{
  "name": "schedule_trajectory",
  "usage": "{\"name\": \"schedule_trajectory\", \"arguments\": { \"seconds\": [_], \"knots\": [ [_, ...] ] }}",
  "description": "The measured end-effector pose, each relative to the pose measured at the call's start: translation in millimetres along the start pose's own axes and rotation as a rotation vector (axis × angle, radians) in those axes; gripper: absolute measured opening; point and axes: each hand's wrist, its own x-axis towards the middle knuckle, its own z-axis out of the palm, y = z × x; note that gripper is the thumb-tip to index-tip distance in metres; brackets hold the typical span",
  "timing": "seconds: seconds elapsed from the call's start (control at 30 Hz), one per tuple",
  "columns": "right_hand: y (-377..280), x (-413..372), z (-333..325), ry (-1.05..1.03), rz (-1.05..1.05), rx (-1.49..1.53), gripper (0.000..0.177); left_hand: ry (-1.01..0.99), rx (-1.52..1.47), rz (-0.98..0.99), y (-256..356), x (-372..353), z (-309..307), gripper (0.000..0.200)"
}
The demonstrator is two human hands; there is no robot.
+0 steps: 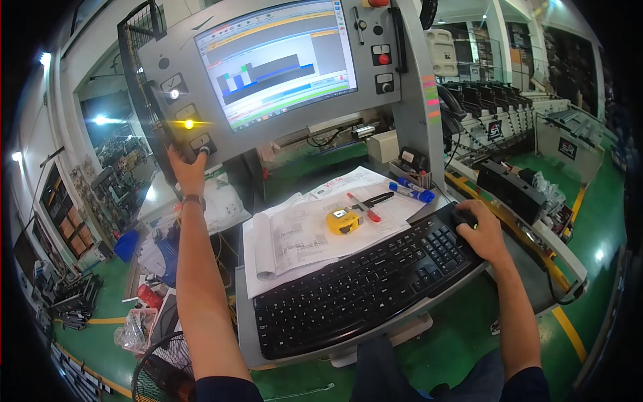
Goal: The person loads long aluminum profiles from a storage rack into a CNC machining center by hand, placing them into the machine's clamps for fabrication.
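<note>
My left hand [188,170] is at the lower left corner of a grey control panel [301,127]. Its thumb touches a round black button [204,151], and the fingers curl around the panel's edge, partly hidden. On the panel, a lit screen [278,63] shows a stepped blue and grey profile. My right hand [483,231] rests curled over a dark computer mouse [462,216], mostly covered, at the right end of a black keyboard [362,288]. Behind the keyboard, a yellow tape measure [343,222] and a red-and-black pen [365,209] lie on printed drawing sheets [301,244].
Blue markers [412,191] lie by the panel's post. A yellow lamp [189,124] glows on the panel. To the lower left stand a black fan [164,372] and a basket [137,328]. Machinery [495,120] with a yellow-edged frame occupies the right.
</note>
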Motion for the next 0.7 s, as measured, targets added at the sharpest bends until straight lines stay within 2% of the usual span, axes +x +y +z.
{"name": "schedule_trajectory", "arguments": {
  "seconds": [0.7],
  "knots": [
    [6,1,6,-0.011,-0.037,0.052,0.035,0.045,0.024,0.024,-9,2,1,0.077]
  ]
}}
